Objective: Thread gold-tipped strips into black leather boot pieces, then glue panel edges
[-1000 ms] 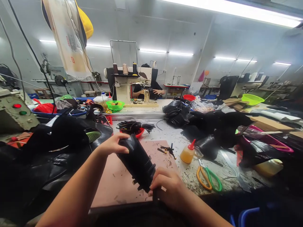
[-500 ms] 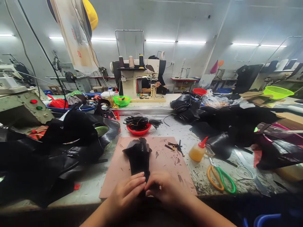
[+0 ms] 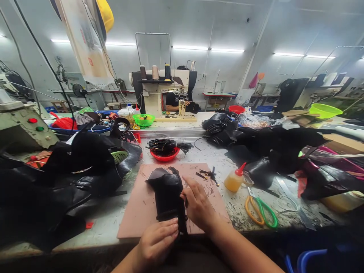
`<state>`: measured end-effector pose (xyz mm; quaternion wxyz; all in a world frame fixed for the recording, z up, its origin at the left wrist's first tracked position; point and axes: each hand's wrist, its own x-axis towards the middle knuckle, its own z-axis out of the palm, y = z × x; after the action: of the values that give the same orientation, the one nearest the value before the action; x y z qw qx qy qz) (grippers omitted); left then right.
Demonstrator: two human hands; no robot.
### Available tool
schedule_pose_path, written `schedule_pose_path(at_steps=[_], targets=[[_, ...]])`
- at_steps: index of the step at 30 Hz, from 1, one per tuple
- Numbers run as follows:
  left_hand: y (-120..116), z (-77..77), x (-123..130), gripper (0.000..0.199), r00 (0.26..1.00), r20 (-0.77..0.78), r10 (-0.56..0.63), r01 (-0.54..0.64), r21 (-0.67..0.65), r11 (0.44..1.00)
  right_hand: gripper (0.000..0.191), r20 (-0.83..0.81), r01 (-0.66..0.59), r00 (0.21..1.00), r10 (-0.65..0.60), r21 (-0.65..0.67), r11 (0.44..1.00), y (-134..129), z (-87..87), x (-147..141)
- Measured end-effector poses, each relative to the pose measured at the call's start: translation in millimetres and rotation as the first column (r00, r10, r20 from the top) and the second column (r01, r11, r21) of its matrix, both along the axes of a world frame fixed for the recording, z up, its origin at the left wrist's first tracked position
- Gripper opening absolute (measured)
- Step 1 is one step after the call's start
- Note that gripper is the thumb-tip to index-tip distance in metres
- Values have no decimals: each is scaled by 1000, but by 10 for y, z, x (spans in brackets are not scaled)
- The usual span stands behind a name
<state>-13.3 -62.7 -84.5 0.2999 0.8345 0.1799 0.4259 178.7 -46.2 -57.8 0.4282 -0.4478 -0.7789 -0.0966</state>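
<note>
A black leather piece [image 3: 167, 193], shaped like a boot upper, lies lengthwise on the pink board [image 3: 133, 212]. A narrow black band crosses its lower part. My left hand [image 3: 159, 239] is on its near end, fingers together over the leather and thumb hidden. My right hand [image 3: 199, 204] is at its right edge, index finger reaching forward and the other fingers curled in a pinch at the edge. Exactly what the right fingertips grip is partly hidden. Short black straps with gold-coloured metal ends [image 3: 209, 174] lie on the board's far right.
Beyond the board, a red bowl [image 3: 165, 156] holds a bundle of black strips. To the right are a glue bottle [image 3: 233, 180] and scissors [image 3: 260, 212]. Black leather pieces are heaped left [image 3: 93, 170] and right [image 3: 273, 151]. A person sits behind the sewing machine [image 3: 159, 91].
My right hand has moved forward and right along the leather's edge, away from my left hand. The leather's far end has opened out somewhat. The view has shifted slightly.
</note>
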Motion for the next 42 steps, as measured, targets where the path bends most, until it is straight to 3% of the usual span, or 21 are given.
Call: schedule_pose_path(at_steps=[3, 6, 10, 13, 15, 17, 19, 21, 22, 24, 26, 29, 32, 34, 36, 42], targets=[[-9, -48, -34, 33, 997, 64, 37, -23, -204, 979, 20, 15, -135, 991, 135, 10, 991, 184, 27, -8], [-101, -123, -35, 29, 975, 169, 144, -79, -340, 937, 17, -134, -209, 973, 189, -156, 965, 367, 15, -44], [-340, -195, 9, 25, 893, 278, 355, -229, -398, 888, 9, -290, -260, 944, 158, -358, 897, 548, 17, -98], [-400, -158, -48, 12, 911, 238, 338, -225, -399, 889, 9, -314, -321, 930, 190, -448, 834, 570, 104, -105], [-287, -44, -134, 23, 931, 219, 293, -224, -291, 930, 9, -318, -352, 923, 219, -459, 816, 522, 201, -96], [-50, 153, -216, 34, 925, 213, 315, -295, -124, 948, 9, -310, -390, 910, 275, -416, 822, 442, 302, -92], [245, 402, -253, 29, 889, 157, 431, -433, -22, 901, 9, -270, -430, 896, 353, -330, 840, 354, 377, -103], [502, 633, -231, 30, 882, -27, 471, -471, -84, 878, 9, -204, -447, 891, 405, -240, 862, 279, 406, -134], [591, 720, -204, 26, 925, -111, 364, -379, -174, 909, 9, -172, -445, 893, 416, -196, 874, 250, 404, -152], [671, 815, -138, 22, 974, -148, 172, -216, -377, 901, 9, -118, -421, 905, 409, -105, 901, 207, 377, -189], [642, 820, -80, 21, 992, -102, 78, -119, -500, 858, 12, -89, -362, 928, 361, 7, 932, 182, 345, -212], [525, 777, -39, 25, 998, -64, 20, -53, -574, 817, 14, -97, -250, 959, 268, 168, 954, 146, 339, -217], [452, 824, -19, 34, 1000, 20, -8, 19, -663, 748, 11, -67, -246, 960, 274, 275, 929, 73, 417, -209], [434, 916, 5, 36, 997, 43, 59, -11, -709, 705, 11, -31, -293, 947, 319, 319, 901, 6, 503, -211], [420, 1028, 34, 37, 992, 25, 124, -66, -731, 679, 11, -30, -337, 930, 366, 327, 883, -61, 590, -221], [333, 1254, 102, 37, 988, 14, 154, -79, -808, 583, 12, -93, -455, 871, 482, 214, 864, -146, 709, -232]])
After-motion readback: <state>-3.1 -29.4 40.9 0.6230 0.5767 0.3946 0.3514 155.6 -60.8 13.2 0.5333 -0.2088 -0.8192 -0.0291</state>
